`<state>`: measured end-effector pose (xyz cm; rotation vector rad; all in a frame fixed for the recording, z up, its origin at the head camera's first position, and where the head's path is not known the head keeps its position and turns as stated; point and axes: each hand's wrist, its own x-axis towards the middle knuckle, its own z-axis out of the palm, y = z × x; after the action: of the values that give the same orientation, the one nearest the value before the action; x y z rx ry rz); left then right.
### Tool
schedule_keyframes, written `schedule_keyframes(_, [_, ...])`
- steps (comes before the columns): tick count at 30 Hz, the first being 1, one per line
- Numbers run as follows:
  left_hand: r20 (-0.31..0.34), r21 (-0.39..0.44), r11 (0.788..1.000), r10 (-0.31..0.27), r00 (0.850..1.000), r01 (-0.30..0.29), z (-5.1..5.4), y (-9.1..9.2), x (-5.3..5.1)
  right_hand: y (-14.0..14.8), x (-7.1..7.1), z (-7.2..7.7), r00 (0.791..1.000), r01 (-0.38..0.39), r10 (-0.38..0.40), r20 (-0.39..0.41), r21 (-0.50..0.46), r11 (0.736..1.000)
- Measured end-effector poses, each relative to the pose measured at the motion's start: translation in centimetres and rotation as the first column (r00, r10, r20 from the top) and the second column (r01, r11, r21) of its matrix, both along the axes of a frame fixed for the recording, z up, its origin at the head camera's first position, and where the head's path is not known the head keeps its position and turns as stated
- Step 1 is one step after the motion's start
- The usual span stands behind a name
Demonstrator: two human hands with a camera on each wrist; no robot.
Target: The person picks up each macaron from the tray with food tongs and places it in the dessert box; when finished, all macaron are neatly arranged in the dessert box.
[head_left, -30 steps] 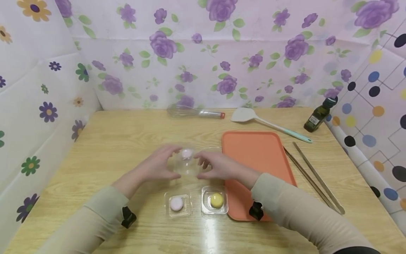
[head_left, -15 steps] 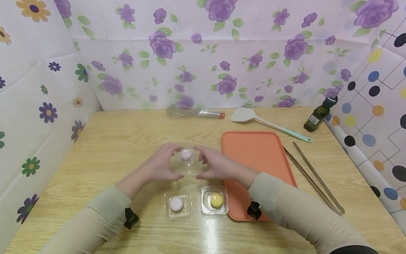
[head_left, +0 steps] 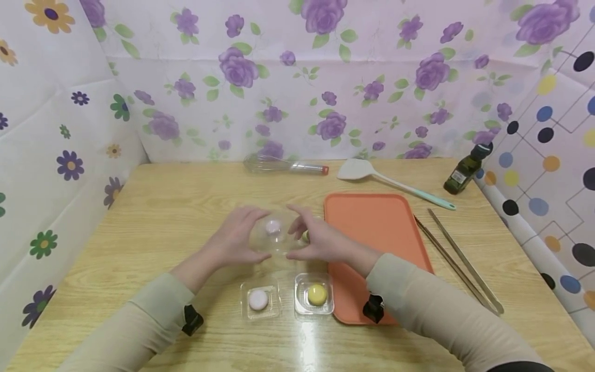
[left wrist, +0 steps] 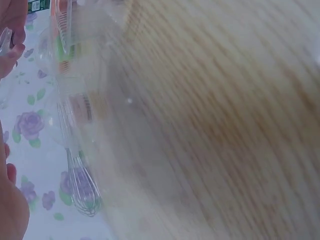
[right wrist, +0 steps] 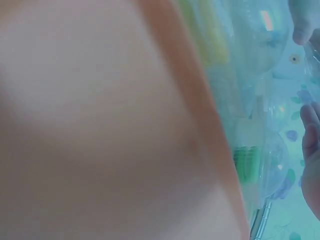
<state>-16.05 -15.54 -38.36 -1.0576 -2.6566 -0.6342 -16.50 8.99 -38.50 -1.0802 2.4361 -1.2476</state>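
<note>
In the head view, my left hand (head_left: 237,237) and right hand (head_left: 318,240) hold a clear plastic box (head_left: 275,245) from its two sides, thumbs near and fingers far. A pale pink macaron (head_left: 273,227) shows through the plastic. Whether the hands grip only the lid or the whole box cannot be made out. Behind the right fingers, a yellow-green macaron (head_left: 305,236) is mostly hidden. Nearer me lie a second pink macaron (head_left: 258,299) and a yellow macaron (head_left: 317,294), each in its own clear box. The right wrist view shows a clear dome (right wrist: 275,165) beside something green.
An orange tray (head_left: 372,217) lies right of the boxes, under the right forearm. Metal tongs (head_left: 465,258) are beyond it. Along the back are a whisk (head_left: 283,164), a white spatula (head_left: 358,169) and a dark green bottle (head_left: 467,170).
Both hands have shifted slightly away from me. The right index finger has risen and extended along the box's far side, uncovering a bit of the yellow-green macaron. The near boxes stay in place.
</note>
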Motion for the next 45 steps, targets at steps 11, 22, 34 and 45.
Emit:
schedule_keyframes(11, [-0.287, -0.017, 0.996, -0.093, 0.953, 0.091, -0.2, -0.1, -0.2, 0.0, -0.2, 1.0, 0.844, 0.039, 0.059, 0.534, -0.170, 0.985])
schedule_keyframes(22, [-0.550, -0.037, 0.975, -0.204, 0.810, 0.220, -0.4, 0.1, -0.9, -0.3, -0.6, 0.9, 0.660, 0.095, 0.126, 0.740, -0.249, 0.964])
schedule_keyframes(34, [-0.635, -0.095, 0.974, -0.220, 0.741, 0.208, -0.5, 0.2, -0.7, 0.2, -0.4, 0.8, 0.616, 0.016, 0.199, 0.762, -0.265, 0.964])
schedule_keyframes(45, [-0.388, -0.104, 0.964, -0.265, 0.883, 0.243, -0.2, 0.4, 0.4, 0.7, -0.6, 0.2, 0.851, 0.003, 0.048, 0.523, -0.098, 0.995])
